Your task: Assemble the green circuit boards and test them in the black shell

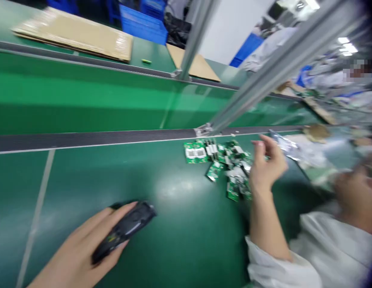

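Observation:
My left hand (86,244), at the lower left, grips a long black plastic device (125,228) by its sides, fingers on top and thumb below. Blur hides its details, though a few yellowish marks show near the palm. On the right, my right hand (268,164) is raised at the edge of a heap of small green circuit boards (234,186). Its fingers are curled, with thumb and fingertips close together; whatever they may hold cannot be made out. Some boards carry silver or white parts, and a pair (195,153) lies flat at the heap's left.
A co-worker's blurred hand (354,192) and white sleeve (338,240) are close on the right. Silvery bags (289,148) lie beyond my right hand. Metal posts (248,92) rise from the green bench (179,232). Flat cardboard (77,34) rests on the ledge behind.

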Motion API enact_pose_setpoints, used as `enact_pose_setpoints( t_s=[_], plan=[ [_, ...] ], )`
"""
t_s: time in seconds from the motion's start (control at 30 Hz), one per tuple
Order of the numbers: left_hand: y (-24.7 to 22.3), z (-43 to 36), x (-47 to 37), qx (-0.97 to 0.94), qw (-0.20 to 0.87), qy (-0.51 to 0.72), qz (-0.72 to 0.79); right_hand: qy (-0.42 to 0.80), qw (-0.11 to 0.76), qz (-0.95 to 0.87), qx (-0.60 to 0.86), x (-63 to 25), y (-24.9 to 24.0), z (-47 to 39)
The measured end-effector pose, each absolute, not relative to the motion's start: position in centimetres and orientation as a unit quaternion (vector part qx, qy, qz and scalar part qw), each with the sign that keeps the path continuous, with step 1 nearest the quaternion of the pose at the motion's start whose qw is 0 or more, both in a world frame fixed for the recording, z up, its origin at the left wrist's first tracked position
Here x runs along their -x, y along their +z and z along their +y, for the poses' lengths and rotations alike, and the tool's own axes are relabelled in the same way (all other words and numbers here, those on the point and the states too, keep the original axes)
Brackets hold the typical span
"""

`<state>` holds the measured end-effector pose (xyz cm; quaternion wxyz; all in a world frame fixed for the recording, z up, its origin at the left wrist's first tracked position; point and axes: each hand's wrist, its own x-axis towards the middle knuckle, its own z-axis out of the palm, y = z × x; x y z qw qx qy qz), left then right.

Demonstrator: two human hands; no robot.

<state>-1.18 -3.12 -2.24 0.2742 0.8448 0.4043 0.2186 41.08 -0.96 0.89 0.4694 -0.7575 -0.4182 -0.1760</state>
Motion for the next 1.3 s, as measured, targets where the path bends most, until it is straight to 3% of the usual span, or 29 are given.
enact_pose_setpoints(
  t_s=[0.1,0.17,0.23,0.3,0.43,0.5,0.6,0.67,0.73,0.87,0.97,1.17,1.3],
  plan=[
    [-0.6,-2.8,1.7,-0.85,0.331,0.135,0.386,-0.179,0.511,-0.475,0.693,-35.6,1.7,-0.6],
    [0.2,-2.4,1.6,-0.847,0.344,0.134,0.382,-0.094,0.45,-0.65,0.605,-30.7,1.9,-0.8],
    [0.7,-1.9,1.6,-0.847,0.348,0.133,0.38,0.038,0.325,-0.816,0.476,-25.8,1.6,-1.3],
    [0.9,-1.6,1.8,-0.847,0.343,0.138,0.382,0.104,0.247,-0.885,0.38,-21.7,0.9,-1.6],
    [1.3,-1.3,3.6,-0.821,0.329,0.181,0.43,0.098,0.251,-0.899,0.345,-18.1,-1.2,-0.1],
    [1.8,-1.1,5.6,-0.806,0.273,0.227,0.473,0.065,0.26,-0.896,0.354,-18.3,-2.0,1.6],
    [2.7,-0.9,10.1,-0.766,0.089,0.283,0.57,0.007,0.262,-0.882,0.391,-19.7,-2.7,4.7],
    [2.8,-1.1,13.4,-0.712,-0.027,0.282,0.643,-0.027,0.262,-0.865,0.428,-20.8,-3.0,6.3],
    [2.4,-1.4,16.3,-0.688,-0.077,0.262,0.672,-0.047,0.263,-0.846,0.461,-21.6,-3.3,7.4],
    [1.1,-2.2,18.6,-0.737,-0.061,0.235,0.631,-0.05,0.28,-0.824,0.491,-22.2,-3.1,7.7],
    [1.0,-2.7,17.1,-0.751,-0.053,0.242,0.613,-0.063,0.343,-0.793,0.501,-21.7,-2.2,6.6],
    [1.6,-4.5,8.5,-0.763,0.212,0.285,0.539,0.027,0.404,-0.801,0.441,-19.3,-0.6,2.8],
    [0.3,-5.2,2.3,-0.82,0.249,0.254,0.447,0.116,0.406,-0.799,0.428,-18.5,-0.6,1.6]
  ],
)
